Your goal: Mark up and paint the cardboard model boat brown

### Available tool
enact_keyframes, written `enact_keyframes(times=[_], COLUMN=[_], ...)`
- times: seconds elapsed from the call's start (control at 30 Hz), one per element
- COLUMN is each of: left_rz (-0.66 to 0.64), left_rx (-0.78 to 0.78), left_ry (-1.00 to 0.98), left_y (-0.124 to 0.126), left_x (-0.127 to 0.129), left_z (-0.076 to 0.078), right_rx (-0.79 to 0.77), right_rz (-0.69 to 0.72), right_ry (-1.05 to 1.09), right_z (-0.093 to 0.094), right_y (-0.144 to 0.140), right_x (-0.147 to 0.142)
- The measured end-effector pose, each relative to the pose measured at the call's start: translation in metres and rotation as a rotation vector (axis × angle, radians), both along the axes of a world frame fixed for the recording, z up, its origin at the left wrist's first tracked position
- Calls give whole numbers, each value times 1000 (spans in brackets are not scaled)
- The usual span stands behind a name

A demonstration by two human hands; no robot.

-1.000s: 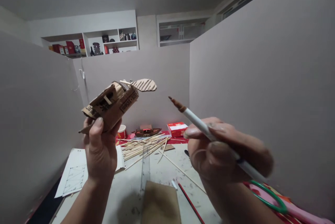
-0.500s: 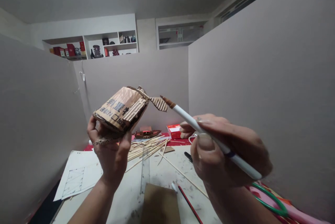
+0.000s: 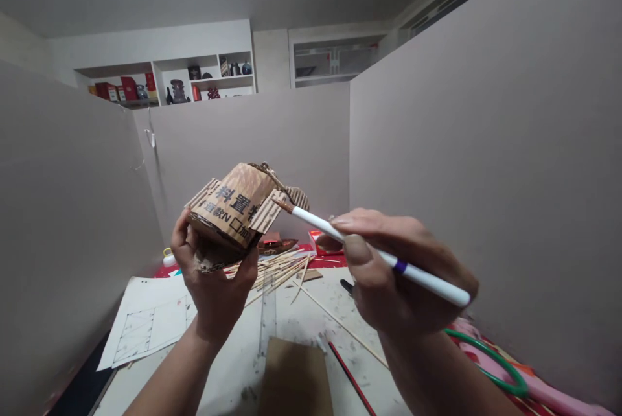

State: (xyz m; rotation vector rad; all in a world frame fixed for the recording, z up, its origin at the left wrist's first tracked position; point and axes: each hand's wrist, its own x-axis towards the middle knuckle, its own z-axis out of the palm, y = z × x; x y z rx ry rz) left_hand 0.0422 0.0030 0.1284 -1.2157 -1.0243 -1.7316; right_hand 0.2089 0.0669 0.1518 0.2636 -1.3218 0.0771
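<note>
My left hand [image 3: 214, 286] holds up a small cardboard model [image 3: 233, 208] made of corrugated card with printed black characters, its underside turned toward me. My right hand [image 3: 389, 273] grips a thin white paintbrush [image 3: 369, 247] with a brown-tipped end. The brush tip touches the right side of the model, by a corrugated flap [image 3: 297, 197]. Both hands are raised above the worktable [image 3: 311, 332].
On the table lie a bundle of thin wooden sticks [image 3: 272, 268], a clear ruler [image 3: 267, 312], a drawing sheet [image 3: 146, 325], a brown card piece [image 3: 294, 377], a red pencil [image 3: 352, 380], a small boat model [image 3: 273, 245] and a red box [image 3: 324, 238]. Grey partition walls enclose three sides. Green-handled scissors [image 3: 490, 364] sit at right.
My left hand turned the model so its printed underside faces me and lowered it slightly. My right hand moved the brush left until its tip reached the model.
</note>
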Motion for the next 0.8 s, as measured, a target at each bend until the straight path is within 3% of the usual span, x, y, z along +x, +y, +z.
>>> enact_keyframes(times=[0.37,0.5,0.6,0.8], left_rz=[-163,-158,-155,3], left_rx=[61,56,62,101], left_ry=[49,60,67,246], left_y=[1,0,1,5], left_x=[-1,-1,-1,-4], left_z=[-3,-4,-5,-13], right_rx=[-91,-10,-4,68], right_rz=[69,139,100,87], right_ry=[-118,-119,-90,-181], right_z=[4,4,5,8], right_y=[3,1,2,3], right_x=[1,1,1,0])
